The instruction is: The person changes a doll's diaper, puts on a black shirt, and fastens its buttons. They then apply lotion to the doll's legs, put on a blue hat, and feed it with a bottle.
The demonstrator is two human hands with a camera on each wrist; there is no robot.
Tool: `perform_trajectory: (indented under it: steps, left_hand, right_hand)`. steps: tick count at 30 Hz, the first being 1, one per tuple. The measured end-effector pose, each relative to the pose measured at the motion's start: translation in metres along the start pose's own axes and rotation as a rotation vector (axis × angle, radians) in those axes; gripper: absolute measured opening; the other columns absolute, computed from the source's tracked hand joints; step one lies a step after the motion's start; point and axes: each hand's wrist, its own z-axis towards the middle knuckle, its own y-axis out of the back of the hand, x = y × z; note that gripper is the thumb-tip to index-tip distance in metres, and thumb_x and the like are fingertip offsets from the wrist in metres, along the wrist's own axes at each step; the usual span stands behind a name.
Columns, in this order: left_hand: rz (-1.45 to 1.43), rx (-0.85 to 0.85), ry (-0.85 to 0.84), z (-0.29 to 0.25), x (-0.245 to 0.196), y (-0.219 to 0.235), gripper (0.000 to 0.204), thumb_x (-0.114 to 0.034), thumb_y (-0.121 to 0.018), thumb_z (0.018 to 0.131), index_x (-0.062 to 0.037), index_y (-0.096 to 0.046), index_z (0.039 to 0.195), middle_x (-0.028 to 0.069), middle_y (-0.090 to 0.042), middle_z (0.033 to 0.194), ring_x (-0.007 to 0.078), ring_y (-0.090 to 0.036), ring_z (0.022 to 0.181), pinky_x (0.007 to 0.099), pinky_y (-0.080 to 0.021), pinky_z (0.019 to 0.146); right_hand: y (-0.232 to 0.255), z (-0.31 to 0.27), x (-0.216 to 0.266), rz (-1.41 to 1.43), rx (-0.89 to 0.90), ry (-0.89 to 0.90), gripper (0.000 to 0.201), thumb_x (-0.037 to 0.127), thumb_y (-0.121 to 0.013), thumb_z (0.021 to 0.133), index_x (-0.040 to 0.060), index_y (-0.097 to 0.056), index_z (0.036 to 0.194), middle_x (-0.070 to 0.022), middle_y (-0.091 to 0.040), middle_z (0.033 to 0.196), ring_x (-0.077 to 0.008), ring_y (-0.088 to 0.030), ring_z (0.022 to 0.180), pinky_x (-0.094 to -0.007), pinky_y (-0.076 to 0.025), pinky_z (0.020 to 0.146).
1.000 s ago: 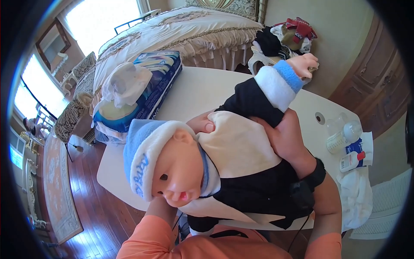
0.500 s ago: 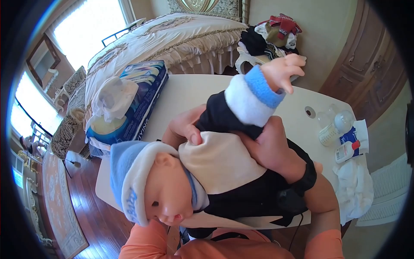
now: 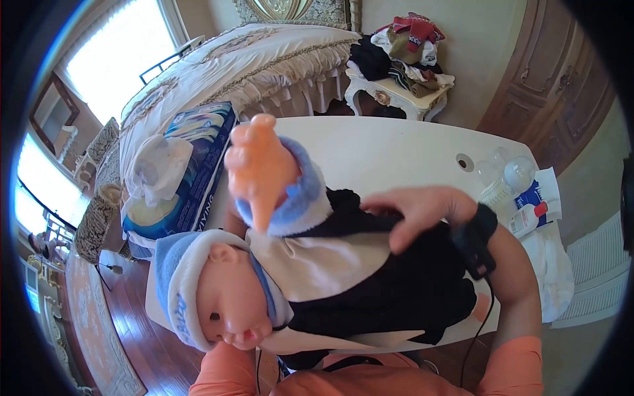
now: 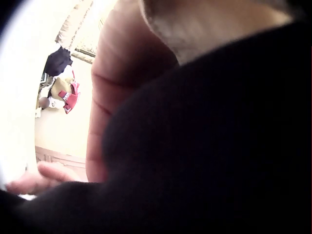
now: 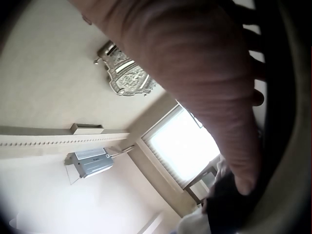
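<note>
A doll (image 3: 228, 290) in a blue-and-white hat lies tilted on its side across the person's lap and the table edge. It wears a black and cream outfit (image 3: 383, 290); its raised arm (image 3: 261, 165) ends in a blue-and-white cuff. Behind that arm the left hand (image 3: 234, 221) is mostly hidden, holding the doll near the shoulder; in the left wrist view this hand (image 4: 114, 87) lies against black cloth. Over the doll's black side, the right hand (image 3: 426, 208) has its fingers and thumb spread. The right wrist view shows that hand (image 5: 195, 73) close beside dark cloth.
On the white table (image 3: 389, 145) are a blue diaper pack (image 3: 211, 145) with a white bundle (image 3: 158, 171) at left, and a bottle (image 3: 495, 191), a red-capped container (image 3: 526, 221) and white cloth (image 3: 551, 270) at right. Clothes (image 3: 403, 49) are piled on a stand beyond.
The doll's raised arm has swung left, from upper right to above its chest. My right hand has let go of that arm and spread its fingers. The doll's head sits lower and farther left in view.
</note>
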Motion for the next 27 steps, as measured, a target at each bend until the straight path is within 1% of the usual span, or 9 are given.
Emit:
perform_trajectory:
  steps: [2, 3, 4, 6, 7, 9, 13, 21, 27]
  left_hand:
    - [-0.006, -0.005, 0.007, -0.003, 0.002, 0.000, 0.064, -0.006, -0.063, 0.066, 0.0061, -0.036, 0.123, 0.0142, -0.052, 0.113, 0.0210, -0.049, 0.107, 0.0315, -0.035, 0.093]
    - [-0.007, -0.006, 0.010, -0.003, 0.003, 0.000, 0.064, -0.007, -0.063, 0.066, 0.0060, -0.036, 0.123, 0.0141, -0.052, 0.113, 0.0210, -0.049, 0.106, 0.0315, -0.035, 0.093]
    - [-0.012, -0.006, 0.013, -0.002, 0.004, 0.002, 0.064, -0.008, -0.062, 0.066, 0.0059, -0.036, 0.123, 0.0140, -0.052, 0.113, 0.0209, -0.049, 0.106, 0.0314, -0.036, 0.093]
    - [-0.017, -0.002, 0.012, 0.000, 0.004, 0.004, 0.063, -0.009, -0.061, 0.067, 0.0057, -0.036, 0.123, 0.0138, -0.052, 0.112, 0.0208, -0.049, 0.106, 0.0314, -0.036, 0.092]
    - [-0.023, -0.001, 0.012, 0.000, 0.005, 0.004, 0.063, -0.010, -0.061, 0.068, 0.0056, -0.036, 0.123, 0.0137, -0.052, 0.112, 0.0207, -0.049, 0.106, 0.0313, -0.036, 0.092]
    - [-0.027, -0.004, 0.005, 0.002, 0.006, 0.005, 0.062, -0.011, -0.060, 0.068, 0.0053, -0.036, 0.123, 0.0135, -0.053, 0.111, 0.0206, -0.049, 0.105, 0.0313, -0.036, 0.091]
    - [-0.039, -0.021, -0.002, 0.001, 0.009, 0.009, 0.061, -0.014, -0.059, 0.070, 0.0049, -0.036, 0.123, 0.0131, -0.053, 0.110, 0.0204, -0.050, 0.104, 0.0311, -0.037, 0.091]
    - [-0.060, -0.049, -0.013, -0.018, 0.015, -0.004, 0.059, -0.019, -0.056, 0.073, 0.0039, -0.036, 0.123, 0.0124, -0.054, 0.109, 0.0199, -0.050, 0.103, 0.0309, -0.039, 0.089]
    - [-0.078, -0.044, -0.046, -0.022, 0.021, -0.007, 0.057, -0.023, -0.053, 0.075, 0.0033, -0.036, 0.123, 0.0118, -0.054, 0.107, 0.0195, -0.051, 0.102, 0.0307, -0.040, 0.088]
  right_hand:
    - [-0.017, 0.002, 0.013, -0.181, 0.017, 0.199, 0.082, 0.039, -0.075, 0.059, -0.0035, -0.040, 0.120, -0.0196, -0.050, 0.113, -0.0288, -0.048, 0.104, -0.0328, -0.036, 0.090]
    - [-0.030, 0.003, -0.001, -0.172, -0.046, 0.083, 0.081, 0.034, -0.075, 0.056, -0.0050, -0.041, 0.117, -0.0216, -0.050, 0.112, -0.0309, -0.048, 0.104, -0.0319, -0.037, 0.089]
    - [-0.032, 0.004, 0.001, -0.166, -0.052, 0.081, 0.081, 0.034, -0.075, 0.056, -0.0050, -0.041, 0.117, -0.0216, -0.050, 0.112, -0.0309, -0.048, 0.104, -0.0319, -0.037, 0.089]
    - [-0.036, 0.005, 0.010, -0.151, -0.216, 0.201, 0.071, 0.030, -0.074, 0.054, -0.0053, -0.046, 0.108, -0.0239, -0.053, 0.102, -0.0346, -0.052, 0.097, -0.0353, -0.041, 0.084]
    - [-0.033, 0.002, 0.016, -0.145, -0.219, 0.199, 0.071, 0.030, -0.074, 0.054, -0.0053, -0.046, 0.108, -0.0239, -0.053, 0.102, -0.0346, -0.052, 0.097, -0.0353, -0.041, 0.084]
    - [-0.027, -0.005, 0.031, -0.364, -0.281, 0.054, 0.055, 0.027, -0.072, 0.054, -0.0036, -0.050, 0.094, -0.0227, -0.057, 0.086, -0.0368, -0.055, 0.085, -0.0389, -0.044, 0.073]
    - [-0.034, -0.009, 0.055, -0.599, -0.353, 0.038, 0.043, 0.025, -0.070, 0.056, -0.0016, -0.050, 0.082, -0.0189, -0.057, 0.071, -0.0367, -0.057, 0.072, -0.0402, -0.045, 0.063]
    - [-0.053, -0.004, 0.028, -0.581, -0.515, -0.044, 0.045, 0.025, -0.071, 0.055, -0.0030, -0.051, 0.083, -0.0210, -0.058, 0.075, -0.0369, -0.057, 0.074, -0.0408, -0.046, 0.065]
    - [-0.058, -0.011, 0.047, -0.723, -0.642, -0.140, 0.040, 0.021, -0.071, 0.056, -0.0021, -0.050, 0.081, -0.0187, -0.056, 0.074, -0.0358, -0.056, 0.074, -0.0405, -0.045, 0.065]
